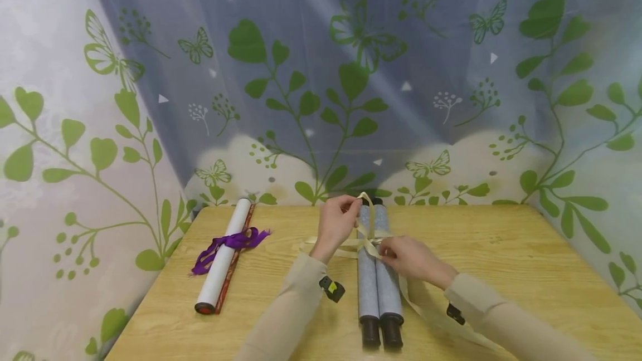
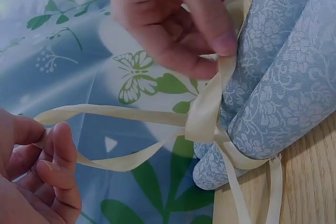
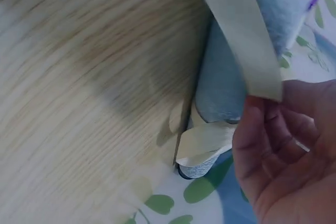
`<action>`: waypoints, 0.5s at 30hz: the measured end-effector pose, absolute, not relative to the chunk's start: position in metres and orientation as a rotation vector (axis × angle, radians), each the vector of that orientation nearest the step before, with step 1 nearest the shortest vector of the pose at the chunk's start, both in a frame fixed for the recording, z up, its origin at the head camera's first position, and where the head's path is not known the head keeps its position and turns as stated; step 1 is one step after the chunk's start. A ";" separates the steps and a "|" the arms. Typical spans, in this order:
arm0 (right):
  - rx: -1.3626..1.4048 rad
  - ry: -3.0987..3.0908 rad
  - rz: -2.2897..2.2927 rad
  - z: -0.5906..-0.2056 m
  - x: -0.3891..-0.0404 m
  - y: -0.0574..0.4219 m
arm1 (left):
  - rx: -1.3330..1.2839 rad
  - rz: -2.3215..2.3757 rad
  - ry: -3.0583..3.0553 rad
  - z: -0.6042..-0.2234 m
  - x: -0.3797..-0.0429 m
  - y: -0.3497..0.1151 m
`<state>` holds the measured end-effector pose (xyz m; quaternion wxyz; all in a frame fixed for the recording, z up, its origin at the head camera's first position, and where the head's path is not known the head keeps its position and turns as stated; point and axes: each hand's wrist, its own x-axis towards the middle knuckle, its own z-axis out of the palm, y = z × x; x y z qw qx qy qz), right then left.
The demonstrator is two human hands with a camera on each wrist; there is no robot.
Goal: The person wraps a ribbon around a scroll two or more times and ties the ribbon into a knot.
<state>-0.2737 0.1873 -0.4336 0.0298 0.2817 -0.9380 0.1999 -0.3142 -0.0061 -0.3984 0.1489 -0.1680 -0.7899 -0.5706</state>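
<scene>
Two scrolls (image 1: 368, 288) in pale blue patterned cloth with dark end knobs lie side by side on the table. A cream ribbon (image 2: 205, 114) goes round both and crosses near their far part. My left hand (image 1: 337, 222) pinches a raised loop of this ribbon above the scrolls' left side; in the left wrist view the left hand (image 2: 42, 169) holds the loop's end. Close to the crossing, over the right scroll, my right hand (image 1: 411, 258) pinches another length of the ribbon between thumb and finger, and the right wrist view shows that right hand (image 3: 294, 140) gripping it.
A white scroll (image 1: 225, 272) with a reddish strip beside it lies at the left of the wooden table (image 1: 281, 294), tied with a purple ribbon (image 1: 236, 241). Behind the table hangs a curtain (image 1: 311, 32) with green leaves and butterflies. A ribbon tail trails under the right forearm.
</scene>
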 end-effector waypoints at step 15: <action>1.296 -2.914 0.675 -0.408 -0.286 0.201 | -0.492 -1.615 -2.297 -0.397 -0.309 -0.004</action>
